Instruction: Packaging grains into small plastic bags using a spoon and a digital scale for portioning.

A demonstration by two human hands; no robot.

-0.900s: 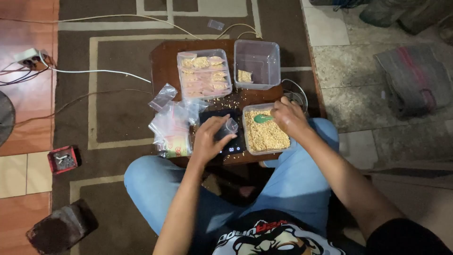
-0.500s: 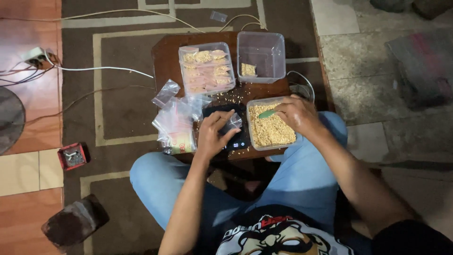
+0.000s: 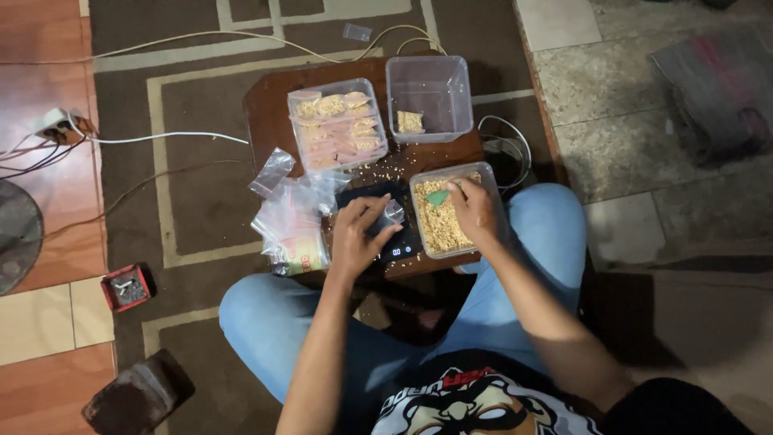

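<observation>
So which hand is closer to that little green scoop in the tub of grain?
Right. The right hand is at the green scoop in the tub of grain, seemingly holding it. The left hand is off to the side, over the black scale with a small clear bag.

A pile of clear plastic bags (image 3: 294,221) lay left of the black scale (image 3: 386,229), whose small display (image 3: 400,250) glowed near its front edge.
</observation>
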